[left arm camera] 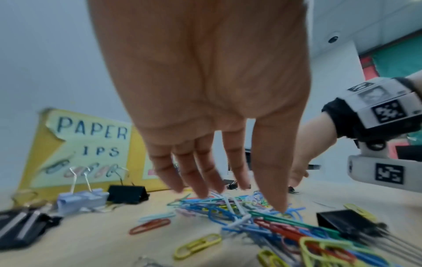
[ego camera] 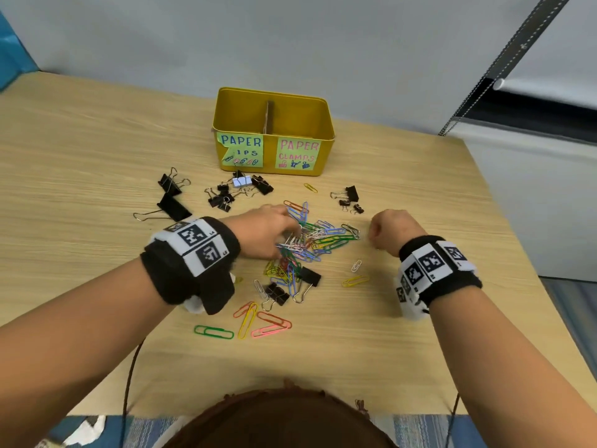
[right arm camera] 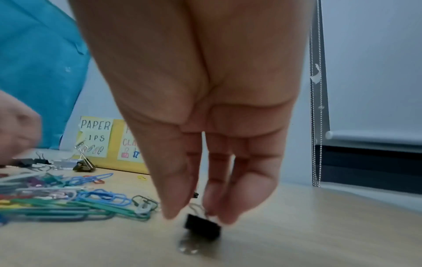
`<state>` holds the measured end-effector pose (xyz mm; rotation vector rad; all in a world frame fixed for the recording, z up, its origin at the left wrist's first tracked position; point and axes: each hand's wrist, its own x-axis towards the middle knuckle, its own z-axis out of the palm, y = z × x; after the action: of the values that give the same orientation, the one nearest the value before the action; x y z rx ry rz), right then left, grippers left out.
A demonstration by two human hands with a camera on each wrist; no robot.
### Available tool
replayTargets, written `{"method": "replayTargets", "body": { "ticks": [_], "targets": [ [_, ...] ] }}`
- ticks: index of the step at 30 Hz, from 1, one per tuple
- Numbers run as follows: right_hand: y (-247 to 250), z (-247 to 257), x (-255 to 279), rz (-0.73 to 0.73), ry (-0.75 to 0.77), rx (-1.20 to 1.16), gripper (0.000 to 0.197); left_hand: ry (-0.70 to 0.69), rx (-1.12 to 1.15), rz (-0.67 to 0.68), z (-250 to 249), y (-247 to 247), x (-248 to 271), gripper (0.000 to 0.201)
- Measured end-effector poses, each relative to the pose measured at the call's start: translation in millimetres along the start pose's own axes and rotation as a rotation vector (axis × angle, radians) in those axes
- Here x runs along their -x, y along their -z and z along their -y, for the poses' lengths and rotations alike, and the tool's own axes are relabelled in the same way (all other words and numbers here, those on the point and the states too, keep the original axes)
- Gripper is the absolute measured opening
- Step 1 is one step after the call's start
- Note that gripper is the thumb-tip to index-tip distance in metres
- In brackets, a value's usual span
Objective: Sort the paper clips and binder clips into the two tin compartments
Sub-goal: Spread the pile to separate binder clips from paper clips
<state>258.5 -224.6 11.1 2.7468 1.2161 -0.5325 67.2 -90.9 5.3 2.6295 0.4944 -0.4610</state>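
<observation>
A yellow tin stands at the back of the table, split by a divider. Its left half is labelled for paper clips, its right half for paper clamps. Before it lies a pile of coloured paper clips. My left hand reaches down into that pile. Its straight, spread fingertips touch the clips and hold none. My right hand, right of the pile, pinches a small black binder clip by its wire handle, just above the table. That clip is hidden in the head view.
Black binder clips lie left, in front of the tin, right and near me. Loose paper clips lie closer still. The table edge runs down the right, beside a blind cord.
</observation>
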Motion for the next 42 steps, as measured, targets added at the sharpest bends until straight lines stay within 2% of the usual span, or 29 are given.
{"method": "replayTargets", "body": {
  "ticks": [2, 3, 4, 7, 10, 14, 17, 21, 23, 26, 28, 31, 34, 38, 40, 42],
  "targets": [
    [0, 5, 3, -0.109, 0.004, 0.003, 0.024, -0.012, 0.077, 0.037, -1, -5, 12, 0.022],
    [1, 11, 9, -0.127, 0.049, -0.021, 0.022, -0.013, 0.098, 0.079, -4, -8, 17, 0.018],
    [1, 20, 16, -0.09, 0.123, -0.059, 0.018, -0.007, 0.11, 0.108, -7, -12, 22, 0.015],
    [-5, 52, 46, 0.148, 0.363, -0.127, 0.009, -0.015, 0.062, 0.099, -17, -19, 30, 0.012],
    [-20, 68, 56, 0.169, 0.471, -0.045, 0.017, -0.025, -0.044, 0.06, -28, -24, 36, 0.012],
    [-23, 53, 59, 0.139, 0.393, 0.064, 0.012, -0.037, -0.172, -0.001, -49, -38, 37, 0.026],
    [-15, 40, 68, 0.208, 0.297, 0.151, 0.011, -0.026, -0.241, 0.001, -61, -44, 31, 0.037],
    [-15, 33, 80, 0.238, 0.221, 0.165, 0.012, 0.113, -0.288, -0.008, -69, -34, 31, 0.055],
    [-19, 28, 81, 0.219, 0.193, 0.125, 0.011, 0.159, -0.281, 0.057, -66, -25, 35, 0.058],
    [-22, 15, 75, 0.144, 0.119, 0.043, 0.015, 0.132, -0.195, 0.224, -57, -18, 39, 0.035],
    [-20, 4, 71, 0.11, 0.068, 0.001, 0.02, 0.098, -0.121, 0.245, -58, -20, 37, 0.028],
    [-16, -8, 68, 0.094, 0.023, -0.046, 0.014, 0.029, -0.112, 0.131, -69, -28, 28, 0.017],
    [-17, -6, 66, 0.167, 0.015, -0.079, 0.011, 0.0, -0.067, 0.062, -81, -36, 20, 0.014],
    [-26, 11, 54, 0.134, 0.092, -0.115, 0.007, -0.073, 0.179, 0.002, -89, -39, 16, 0.017],
    [-26, 17, 49, 0.101, 0.159, -0.206, 0.02, -0.048, 0.334, -0.053, -78, -35, 26, 0.013],
    [-23, 19, 46, 0.094, 0.191, -0.309, 0.025, -0.033, 0.287, -0.098, -57, -34, 40, 0.007]
  ]
}}
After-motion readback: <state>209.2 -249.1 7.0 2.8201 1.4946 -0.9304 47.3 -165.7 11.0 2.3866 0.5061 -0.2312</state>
